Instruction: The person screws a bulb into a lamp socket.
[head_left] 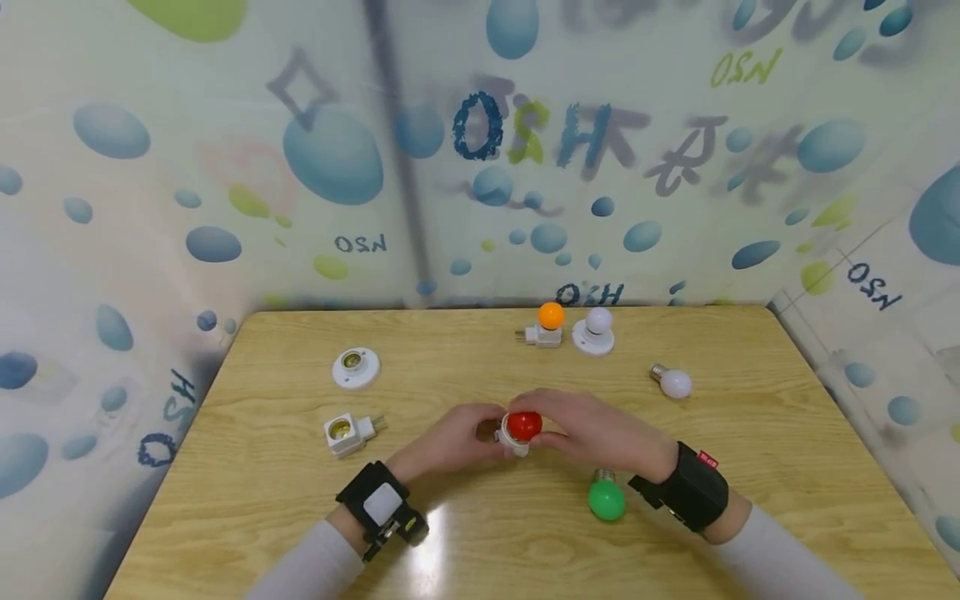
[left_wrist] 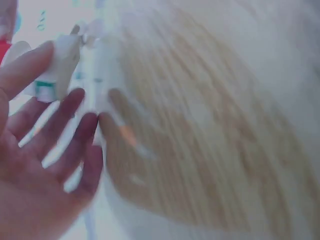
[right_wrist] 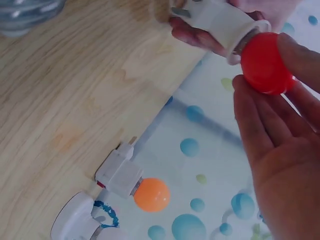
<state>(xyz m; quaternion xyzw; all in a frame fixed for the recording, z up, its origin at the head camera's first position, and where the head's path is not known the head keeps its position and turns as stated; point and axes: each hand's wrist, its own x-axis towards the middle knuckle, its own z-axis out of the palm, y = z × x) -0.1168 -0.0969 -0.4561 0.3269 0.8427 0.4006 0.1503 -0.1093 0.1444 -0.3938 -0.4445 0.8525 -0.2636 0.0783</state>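
Observation:
My left hand [head_left: 463, 435] grips a white plug-in lamp holder [right_wrist: 225, 24] over the middle of the table. With its thumb and fingers my right hand [head_left: 592, 427] holds a red light bulb [right_wrist: 265, 62]. The bulb's metal base is at the holder's mouth, partly visible between the rim and the red globe in the right wrist view. How deep it sits I cannot tell. In the left wrist view the holder [left_wrist: 62, 67] is between thumb and fingertips, with metal prongs at its far end. A green bulb [head_left: 607, 498] lies near my right wrist.
At the back stand an orange bulb [head_left: 551, 316] in a plug-in holder and a white bulb [head_left: 598, 321] in a round base. Another white bulb [head_left: 676, 383] lies to the right. Leftward are a round lamp base [head_left: 356, 379] and a plug-in holder [head_left: 347, 444], both bulbless.

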